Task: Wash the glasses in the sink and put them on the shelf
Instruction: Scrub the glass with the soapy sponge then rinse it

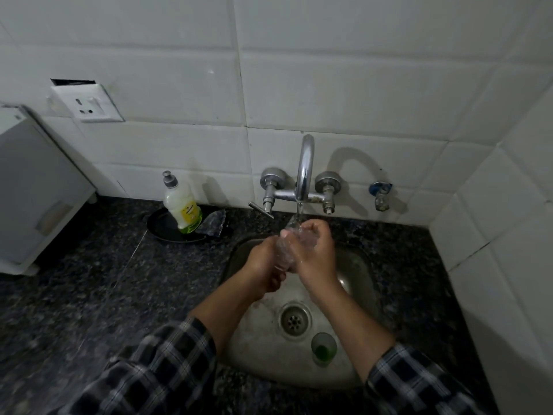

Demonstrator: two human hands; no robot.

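Both hands hold a clear glass point(285, 245) tilted under the running tap point(303, 172), over the steel sink point(239, 259). My left hand point(264, 266) grips the glass's lower end. My right hand point(314, 250) wraps its upper part, where the water stream lands. A second small glass point(323, 348) with green liquid at its bottom stands upright in the sink, right of the drain point(294, 320). No shelf is in view.
A dish soap bottle point(182, 206) and crumpled clear plastic point(214, 224) sit on a black round tray point(161, 226) left of the tap. A white appliance point(36, 190) stands at the far left on the dark granite counter point(104, 280). Tiled walls close the back and right.
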